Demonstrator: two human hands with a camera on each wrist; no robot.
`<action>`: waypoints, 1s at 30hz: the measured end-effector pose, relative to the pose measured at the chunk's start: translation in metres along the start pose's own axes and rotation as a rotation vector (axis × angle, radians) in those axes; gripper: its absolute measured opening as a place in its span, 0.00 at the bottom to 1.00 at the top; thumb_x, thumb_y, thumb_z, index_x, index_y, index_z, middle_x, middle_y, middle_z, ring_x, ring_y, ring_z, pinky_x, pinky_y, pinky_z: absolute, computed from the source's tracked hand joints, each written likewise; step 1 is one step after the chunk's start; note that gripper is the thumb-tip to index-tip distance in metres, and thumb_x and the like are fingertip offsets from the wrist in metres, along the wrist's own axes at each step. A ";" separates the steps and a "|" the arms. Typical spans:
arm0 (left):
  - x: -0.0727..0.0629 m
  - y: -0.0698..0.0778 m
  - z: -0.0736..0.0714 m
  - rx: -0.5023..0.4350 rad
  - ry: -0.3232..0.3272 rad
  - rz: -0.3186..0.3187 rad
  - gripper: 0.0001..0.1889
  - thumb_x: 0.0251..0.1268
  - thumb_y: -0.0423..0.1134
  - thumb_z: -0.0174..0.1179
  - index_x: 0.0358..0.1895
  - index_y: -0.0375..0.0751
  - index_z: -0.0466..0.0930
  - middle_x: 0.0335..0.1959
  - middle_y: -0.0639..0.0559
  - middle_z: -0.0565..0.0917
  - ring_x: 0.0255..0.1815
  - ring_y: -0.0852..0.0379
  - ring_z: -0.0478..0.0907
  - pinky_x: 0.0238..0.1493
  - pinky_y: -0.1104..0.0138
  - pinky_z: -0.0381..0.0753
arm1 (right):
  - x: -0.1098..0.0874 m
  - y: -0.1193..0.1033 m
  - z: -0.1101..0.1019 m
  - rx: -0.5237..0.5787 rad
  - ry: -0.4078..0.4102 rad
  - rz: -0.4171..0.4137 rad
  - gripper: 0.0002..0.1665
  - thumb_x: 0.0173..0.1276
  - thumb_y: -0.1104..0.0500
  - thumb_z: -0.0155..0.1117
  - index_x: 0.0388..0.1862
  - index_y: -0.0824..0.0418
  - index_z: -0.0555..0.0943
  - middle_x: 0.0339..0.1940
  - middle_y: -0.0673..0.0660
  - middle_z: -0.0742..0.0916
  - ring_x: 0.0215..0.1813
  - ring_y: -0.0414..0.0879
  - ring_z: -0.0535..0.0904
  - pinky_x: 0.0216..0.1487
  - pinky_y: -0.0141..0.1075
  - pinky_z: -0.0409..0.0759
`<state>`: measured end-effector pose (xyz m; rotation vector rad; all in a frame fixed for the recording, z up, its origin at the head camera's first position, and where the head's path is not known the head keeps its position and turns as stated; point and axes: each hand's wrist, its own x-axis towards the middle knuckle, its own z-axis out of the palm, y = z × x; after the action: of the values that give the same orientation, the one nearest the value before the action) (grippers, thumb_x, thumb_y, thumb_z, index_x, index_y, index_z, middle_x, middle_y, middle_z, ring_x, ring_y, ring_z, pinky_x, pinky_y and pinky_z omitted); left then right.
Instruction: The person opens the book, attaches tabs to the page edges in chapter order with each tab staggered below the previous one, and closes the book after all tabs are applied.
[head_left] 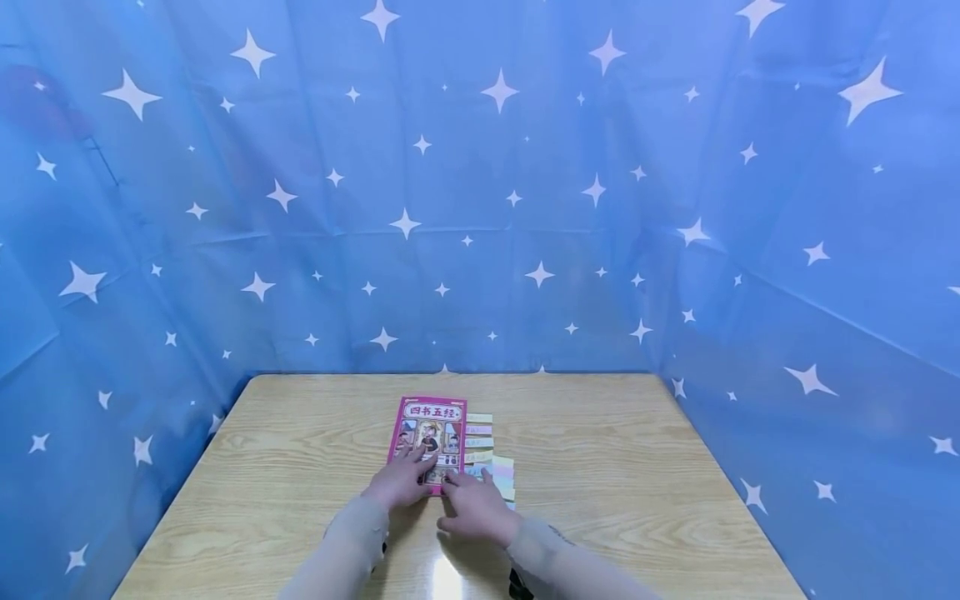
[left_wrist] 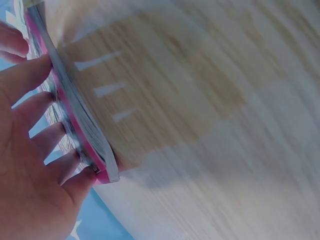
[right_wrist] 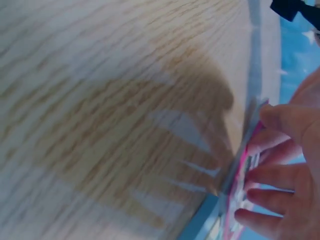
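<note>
A pink comic-style book (head_left: 433, 412) with Chinese characters on its cover lies closed on the wooden table. Pastel paper tabs (head_left: 478, 443) stick out along its right side. My left hand (head_left: 401, 481) rests on the lower left of the cover, fingers spread. On the lower right, my right hand (head_left: 477, 507) touches the cover with its fingertips. In the left wrist view, fingertips lie along the book's (left_wrist: 82, 117) pink edge, its pages showing below. From the right wrist, several fingers lie on the book (right_wrist: 234, 192), with the thumb near a corner.
The light wooden table (head_left: 615, 483) extends around the book on all sides. Blue curtains (head_left: 465, 167) with white stars hang behind the table and along both sides. A bright light reflection lies near the table's front.
</note>
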<state>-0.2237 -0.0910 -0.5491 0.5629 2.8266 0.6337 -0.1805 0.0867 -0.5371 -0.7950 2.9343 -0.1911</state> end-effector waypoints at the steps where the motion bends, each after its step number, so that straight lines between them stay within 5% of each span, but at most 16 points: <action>1: -0.001 -0.002 0.000 0.009 -0.002 -0.002 0.30 0.64 0.47 0.61 0.69 0.44 0.70 0.73 0.38 0.61 0.73 0.32 0.51 0.69 0.39 0.54 | 0.001 -0.001 0.002 -0.008 0.001 -0.002 0.41 0.59 0.37 0.65 0.65 0.59 0.75 0.68 0.56 0.75 0.68 0.52 0.70 0.67 0.62 0.61; 19: -0.017 -0.036 -0.017 -0.053 -0.022 -0.057 0.30 0.61 0.42 0.64 0.68 0.43 0.71 0.73 0.38 0.61 0.74 0.33 0.49 0.69 0.38 0.52 | 0.018 -0.018 0.015 0.004 -0.008 -0.063 0.42 0.61 0.40 0.63 0.68 0.61 0.72 0.70 0.56 0.73 0.70 0.48 0.67 0.67 0.61 0.61; 30: -0.013 -0.025 -0.022 0.016 0.058 -0.040 0.27 0.59 0.42 0.66 0.63 0.42 0.77 0.69 0.37 0.68 0.71 0.32 0.58 0.67 0.39 0.59 | 0.021 -0.015 0.009 0.035 0.023 -0.047 0.39 0.61 0.40 0.65 0.66 0.61 0.74 0.69 0.57 0.74 0.70 0.51 0.67 0.67 0.62 0.62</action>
<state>-0.2256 -0.1256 -0.5395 0.4973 2.8918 0.6301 -0.1899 0.0624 -0.5454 -0.8630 2.9267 -0.2558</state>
